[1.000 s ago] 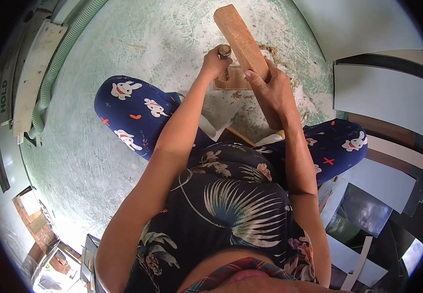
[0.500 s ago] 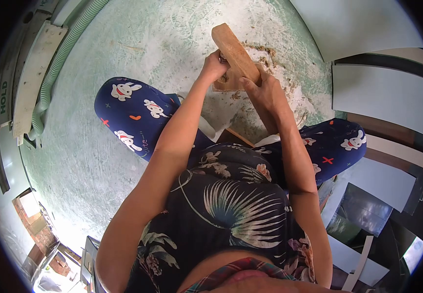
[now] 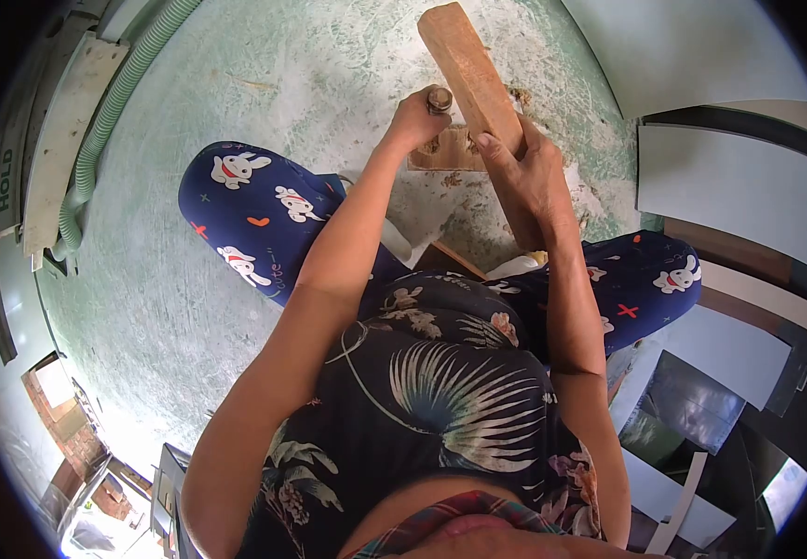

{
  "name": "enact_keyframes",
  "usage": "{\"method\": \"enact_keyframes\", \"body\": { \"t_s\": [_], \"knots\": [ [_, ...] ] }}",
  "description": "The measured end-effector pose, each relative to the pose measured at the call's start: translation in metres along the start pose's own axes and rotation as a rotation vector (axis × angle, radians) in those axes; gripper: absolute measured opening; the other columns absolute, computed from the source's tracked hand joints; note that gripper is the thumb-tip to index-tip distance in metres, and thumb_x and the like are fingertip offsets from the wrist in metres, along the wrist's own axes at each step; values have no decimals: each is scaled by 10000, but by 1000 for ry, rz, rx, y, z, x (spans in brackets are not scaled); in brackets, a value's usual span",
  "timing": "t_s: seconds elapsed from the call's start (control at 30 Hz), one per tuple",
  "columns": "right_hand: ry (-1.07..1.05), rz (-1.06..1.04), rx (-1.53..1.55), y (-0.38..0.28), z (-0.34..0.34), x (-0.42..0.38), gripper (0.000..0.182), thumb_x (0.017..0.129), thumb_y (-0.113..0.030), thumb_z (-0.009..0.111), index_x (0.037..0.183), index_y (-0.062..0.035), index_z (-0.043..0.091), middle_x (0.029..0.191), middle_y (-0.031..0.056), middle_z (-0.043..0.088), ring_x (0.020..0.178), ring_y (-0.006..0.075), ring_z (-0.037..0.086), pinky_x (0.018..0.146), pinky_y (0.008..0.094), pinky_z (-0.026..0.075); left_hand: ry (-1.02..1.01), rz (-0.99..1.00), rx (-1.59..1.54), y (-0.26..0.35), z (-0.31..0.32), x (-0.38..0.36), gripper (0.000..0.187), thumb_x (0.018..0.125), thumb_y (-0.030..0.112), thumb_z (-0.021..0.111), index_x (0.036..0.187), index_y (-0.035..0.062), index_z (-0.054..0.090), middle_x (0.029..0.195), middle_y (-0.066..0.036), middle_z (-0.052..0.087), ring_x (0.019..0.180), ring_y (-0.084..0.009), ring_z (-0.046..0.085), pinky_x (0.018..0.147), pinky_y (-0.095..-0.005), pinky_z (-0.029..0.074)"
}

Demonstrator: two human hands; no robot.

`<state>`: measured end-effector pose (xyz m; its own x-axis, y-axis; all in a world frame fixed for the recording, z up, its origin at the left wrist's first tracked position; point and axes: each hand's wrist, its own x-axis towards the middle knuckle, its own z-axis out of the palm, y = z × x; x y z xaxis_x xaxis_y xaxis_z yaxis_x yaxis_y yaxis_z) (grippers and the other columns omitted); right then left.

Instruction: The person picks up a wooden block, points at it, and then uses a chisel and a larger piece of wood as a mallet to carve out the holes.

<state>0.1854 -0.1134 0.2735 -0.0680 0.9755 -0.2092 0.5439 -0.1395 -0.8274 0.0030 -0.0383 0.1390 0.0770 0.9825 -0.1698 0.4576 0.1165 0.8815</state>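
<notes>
A long block of wood (image 3: 473, 74) is held raised in my right hand (image 3: 532, 172), whose thumb and fingers grip its lower part. Just left of the block, my left hand (image 3: 419, 119) is wrapped round a tool handle (image 3: 440, 99), its round end facing up; the rest of the tool is hidden. Below and between the hands, a flat wooden board (image 3: 447, 154) lies on the floor with chips on and around it.
Green-grey floor (image 3: 170, 298) spreads ahead and left, with wood shavings (image 3: 522, 96) beyond the block. A ribbed green hose (image 3: 105, 130) and planks (image 3: 66, 140) line the left side. Pale panels (image 3: 734, 168) and dark boards stand at the right.
The wood block has risen and moved right, away from the board and my left hand. My left hand has turned slightly, so the handle's round end now shows.
</notes>
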Motion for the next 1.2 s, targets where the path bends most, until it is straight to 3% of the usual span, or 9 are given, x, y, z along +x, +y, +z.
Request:
{"method": "enact_keyframes", "body": {
  "t_s": [0.23,0.43,0.53,0.83,1.2],
  "knots": [
    [-11,-57,-20,2,4,-2,617,811,-380,666,1253,33,539,957,275,661,892,345,674,805,391,508,-44,-13,1,2,-3,-2,429,730,137,673,1133,5,606,1035,-170,677,987,-249,649,833,-350,503],
    [-136,47,-75,38,23,13,666,816,-426,654,1267,44,513,956,287,652,905,373,662,814,399,504,-84,-125,44,7,-2,-3,469,732,231,730,1121,-2,611,1055,-175,672,994,-275,647,840,-349,505],
    [-73,13,-187,41,22,13,680,819,-436,649,1271,51,502,964,290,649,940,378,650,838,407,492,-97,-109,103,5,-2,-1,470,725,247,729,1115,10,616,1053,-176,672,989,-296,646,837,-358,506],
    [-82,37,-88,9,4,2,651,812,-440,657,1264,11,531,975,269,659,947,364,656,837,409,495,-112,-84,-21,-1,-4,4,500,703,210,725,1161,41,613,1046,-159,678,976,-274,653,831,-349,506],
    [-43,-25,-104,7,3,1,622,808,-408,664,1256,6,542,965,268,662,920,366,662,821,408,502,-103,-103,49,5,-6,3,519,702,179,725,1182,26,602,1102,-165,660,1035,-283,628,871,-362,491]
  ]
}}
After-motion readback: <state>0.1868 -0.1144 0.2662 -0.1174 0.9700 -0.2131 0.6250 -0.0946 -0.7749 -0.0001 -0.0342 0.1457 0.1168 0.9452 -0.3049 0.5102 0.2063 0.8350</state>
